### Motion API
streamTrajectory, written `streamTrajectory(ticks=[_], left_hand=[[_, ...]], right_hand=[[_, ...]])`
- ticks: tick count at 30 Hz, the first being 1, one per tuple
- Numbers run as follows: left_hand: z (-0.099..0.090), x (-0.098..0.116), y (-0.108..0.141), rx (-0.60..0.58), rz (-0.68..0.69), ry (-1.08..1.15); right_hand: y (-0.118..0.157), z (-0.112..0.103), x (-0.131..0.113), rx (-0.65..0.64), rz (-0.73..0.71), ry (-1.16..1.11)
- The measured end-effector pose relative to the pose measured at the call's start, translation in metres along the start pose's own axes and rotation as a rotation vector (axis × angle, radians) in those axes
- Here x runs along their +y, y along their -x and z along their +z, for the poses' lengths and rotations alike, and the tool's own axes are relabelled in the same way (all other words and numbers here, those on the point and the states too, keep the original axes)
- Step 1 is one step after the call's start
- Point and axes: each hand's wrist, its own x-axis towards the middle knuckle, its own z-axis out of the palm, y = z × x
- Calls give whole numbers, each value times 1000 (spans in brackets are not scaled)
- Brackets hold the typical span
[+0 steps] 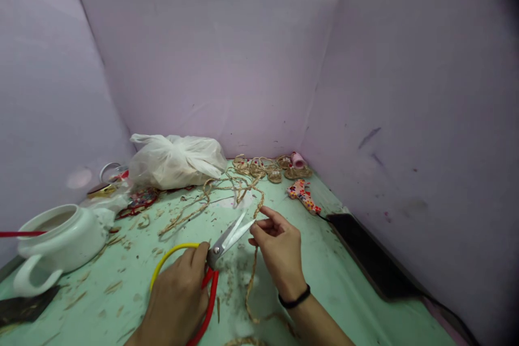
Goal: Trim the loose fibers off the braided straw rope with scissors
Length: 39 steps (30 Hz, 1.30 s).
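My left hand (180, 284) is closed on a pair of scissors (217, 250) with one yellow and one red handle loop. The scissors' blades are parted and point up and right, their tips close to my right fingers. Between thumb and fingers, my right hand (279, 243) pinches a braided straw cord (253, 270). Below the hand the cord hangs down toward the front of the table; above it, the cord runs back into a loose tangle of braid. A black band circles my right wrist.
A white teapot (65, 238) stands at left, with a tied white plastic bag (178, 162) behind. Small woven straw pieces (257, 167) lie at the back, near a flower-patterned glue gun (303, 196). A black phone-like slab (373, 257) lies along the right wall. Straw scraps litter the green table.
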Motion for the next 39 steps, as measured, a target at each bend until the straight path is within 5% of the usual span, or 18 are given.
streamTrajectory(ticks=[11,39], left_hand=[[6,-2,2,229,89,-164],[3,-2,-2,290,153,-210]], right_hand=[[-4,-2,11,68,-200,246],[4,3,1,-30,-8,59]])
